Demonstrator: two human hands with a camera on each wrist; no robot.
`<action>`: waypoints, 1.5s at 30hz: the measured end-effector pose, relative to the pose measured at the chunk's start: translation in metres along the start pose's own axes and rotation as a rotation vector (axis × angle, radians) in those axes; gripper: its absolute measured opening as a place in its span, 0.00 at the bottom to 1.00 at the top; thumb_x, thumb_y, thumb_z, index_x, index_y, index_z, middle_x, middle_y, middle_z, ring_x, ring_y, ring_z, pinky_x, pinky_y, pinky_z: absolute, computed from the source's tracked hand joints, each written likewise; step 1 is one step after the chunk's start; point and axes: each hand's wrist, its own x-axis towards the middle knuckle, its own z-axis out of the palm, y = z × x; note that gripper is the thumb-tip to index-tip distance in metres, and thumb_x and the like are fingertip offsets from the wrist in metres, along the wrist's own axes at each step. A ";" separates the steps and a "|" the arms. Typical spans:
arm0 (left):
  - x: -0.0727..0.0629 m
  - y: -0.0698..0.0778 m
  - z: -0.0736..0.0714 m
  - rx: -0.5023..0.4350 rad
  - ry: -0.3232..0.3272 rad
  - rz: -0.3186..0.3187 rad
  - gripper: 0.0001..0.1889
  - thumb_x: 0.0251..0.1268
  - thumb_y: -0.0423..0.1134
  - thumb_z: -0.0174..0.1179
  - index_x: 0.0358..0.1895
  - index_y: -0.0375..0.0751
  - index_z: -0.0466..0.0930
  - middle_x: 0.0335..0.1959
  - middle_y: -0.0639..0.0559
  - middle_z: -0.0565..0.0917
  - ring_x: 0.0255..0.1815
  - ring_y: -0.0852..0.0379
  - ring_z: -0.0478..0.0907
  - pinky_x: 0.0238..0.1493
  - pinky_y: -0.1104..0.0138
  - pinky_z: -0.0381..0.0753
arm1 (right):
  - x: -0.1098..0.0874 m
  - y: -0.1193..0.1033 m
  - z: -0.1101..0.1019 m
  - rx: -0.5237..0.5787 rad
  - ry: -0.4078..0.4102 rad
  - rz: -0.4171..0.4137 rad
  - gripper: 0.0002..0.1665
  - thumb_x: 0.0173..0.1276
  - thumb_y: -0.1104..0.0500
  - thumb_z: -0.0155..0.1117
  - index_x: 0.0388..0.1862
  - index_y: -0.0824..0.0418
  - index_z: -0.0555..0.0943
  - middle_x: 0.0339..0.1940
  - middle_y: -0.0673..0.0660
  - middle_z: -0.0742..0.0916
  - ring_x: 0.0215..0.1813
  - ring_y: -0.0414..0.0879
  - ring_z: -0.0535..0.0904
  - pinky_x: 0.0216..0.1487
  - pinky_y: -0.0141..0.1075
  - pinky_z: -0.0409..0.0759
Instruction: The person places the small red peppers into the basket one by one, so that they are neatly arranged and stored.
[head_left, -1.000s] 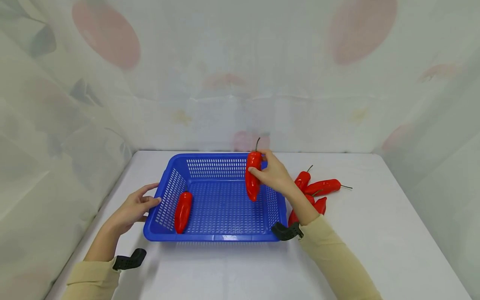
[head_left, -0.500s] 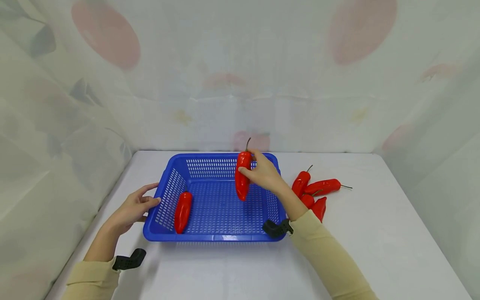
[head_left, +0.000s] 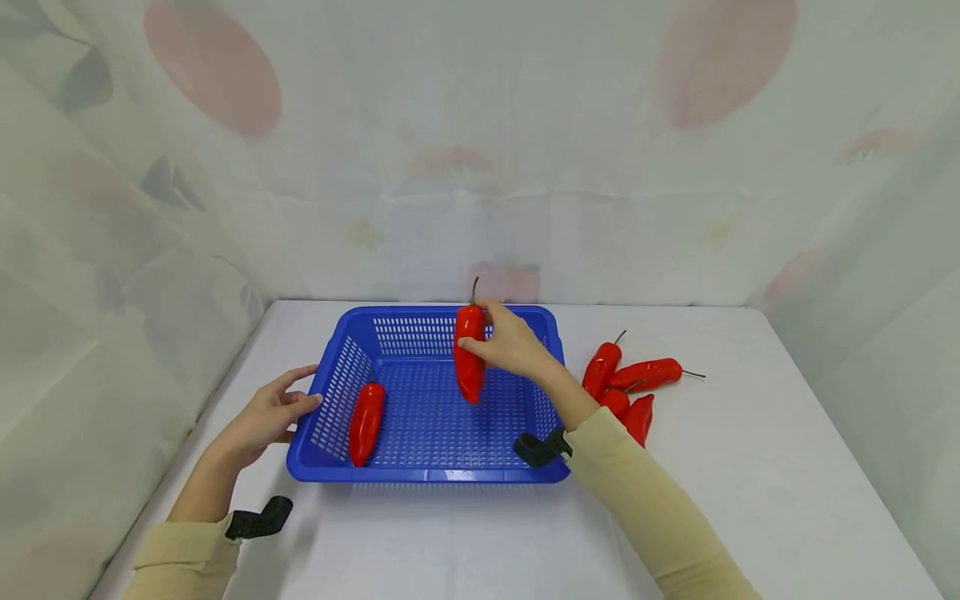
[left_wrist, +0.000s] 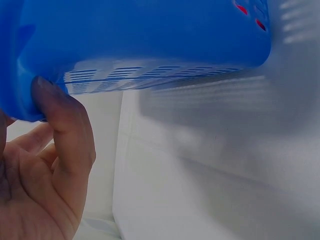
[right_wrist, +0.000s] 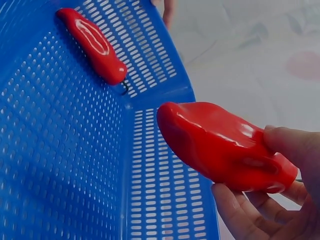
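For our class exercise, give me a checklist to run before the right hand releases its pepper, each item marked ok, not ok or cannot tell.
1. Right hand grips the held pepper: ok.
2. Left hand holds the rim of the blue basket: ok.
3. Held pepper over the basket: ok.
4. Held pepper resting on the basket's floor: not ok, held above it.
5. Lying pepper clear of the held one: ok.
6. Pepper's firmness: cannot tell.

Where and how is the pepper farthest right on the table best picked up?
Pinch that pepper by its thick end, near the stem, probably from above or the right: it lies on its side, its tip crowded by other peppers, while the stem end juts clear.
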 end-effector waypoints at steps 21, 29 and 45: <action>-0.001 0.001 0.000 -0.003 -0.004 0.000 0.37 0.67 0.43 0.53 0.73 0.44 0.43 0.37 0.37 0.78 0.35 0.49 0.82 0.35 0.53 0.83 | 0.016 -0.018 0.027 -0.029 -0.083 -0.012 0.40 0.61 0.56 0.63 0.68 0.62 0.57 0.55 0.62 0.77 0.47 0.52 0.79 0.32 0.32 0.82; 0.000 0.000 0.000 0.005 -0.001 -0.006 0.37 0.67 0.44 0.53 0.73 0.44 0.42 0.39 0.36 0.78 0.35 0.48 0.82 0.35 0.53 0.83 | 0.024 -0.015 0.036 -0.070 -0.096 -0.017 0.37 0.60 0.55 0.64 0.65 0.62 0.60 0.52 0.61 0.79 0.43 0.50 0.80 0.31 0.30 0.81; 0.001 -0.001 0.000 0.001 -0.005 -0.014 0.38 0.66 0.44 0.54 0.73 0.45 0.43 0.39 0.37 0.79 0.35 0.48 0.82 0.35 0.53 0.83 | 0.036 0.000 0.054 0.048 -0.204 0.055 0.39 0.59 0.56 0.66 0.64 0.63 0.59 0.54 0.63 0.77 0.39 0.51 0.80 0.32 0.37 0.83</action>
